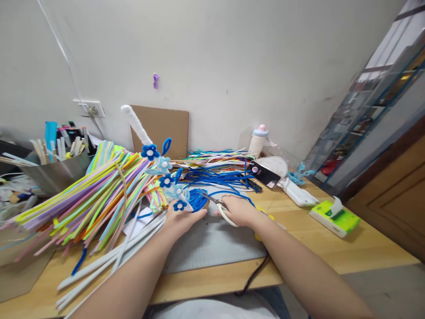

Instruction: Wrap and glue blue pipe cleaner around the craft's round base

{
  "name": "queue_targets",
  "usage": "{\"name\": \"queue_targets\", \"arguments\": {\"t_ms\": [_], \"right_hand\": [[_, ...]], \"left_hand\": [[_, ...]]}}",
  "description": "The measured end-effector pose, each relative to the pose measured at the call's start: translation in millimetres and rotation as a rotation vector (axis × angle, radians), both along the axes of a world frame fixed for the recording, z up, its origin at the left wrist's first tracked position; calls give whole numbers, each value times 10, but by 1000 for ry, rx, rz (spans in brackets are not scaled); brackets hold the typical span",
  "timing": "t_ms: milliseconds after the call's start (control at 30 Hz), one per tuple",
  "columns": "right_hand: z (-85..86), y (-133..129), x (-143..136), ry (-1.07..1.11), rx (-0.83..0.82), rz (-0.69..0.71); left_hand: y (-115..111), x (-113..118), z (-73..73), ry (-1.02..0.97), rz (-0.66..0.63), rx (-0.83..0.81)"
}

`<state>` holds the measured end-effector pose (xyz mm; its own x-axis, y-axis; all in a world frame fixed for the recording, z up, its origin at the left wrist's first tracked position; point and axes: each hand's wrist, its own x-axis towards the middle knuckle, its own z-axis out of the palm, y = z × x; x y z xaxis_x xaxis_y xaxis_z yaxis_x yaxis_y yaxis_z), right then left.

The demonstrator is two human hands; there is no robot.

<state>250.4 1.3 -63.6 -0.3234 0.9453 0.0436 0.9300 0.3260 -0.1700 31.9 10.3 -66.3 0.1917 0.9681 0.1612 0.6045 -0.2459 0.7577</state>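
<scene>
Blue and fuzzy, the pipe-cleaner flower stem (175, 188) carries blue and pale flowers; I see my left hand (181, 219) gripping its wound base above the table (332, 248), my right hand (239, 211) clasping white-handled scissors (221, 208) just beside.

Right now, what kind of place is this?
Probably a home craft desk: a big heap of pastel pipe cleaners, scissors in the right hand, and a tin of markers.
</scene>
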Motion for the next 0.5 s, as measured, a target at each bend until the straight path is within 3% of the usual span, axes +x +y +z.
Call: {"name": "queue_targets", "arguments": {"t_ms": [133, 333, 500], "right_hand": [[-58, 7, 24, 4, 14, 4], [-16, 16, 25, 79, 10, 7], [-29, 104, 47, 359, 47, -20]], "left_hand": [[46, -9, -102, 117, -13, 96], [69, -2, -124, 211, 5, 126], [52, 10, -158, 302, 89, 97]]}}
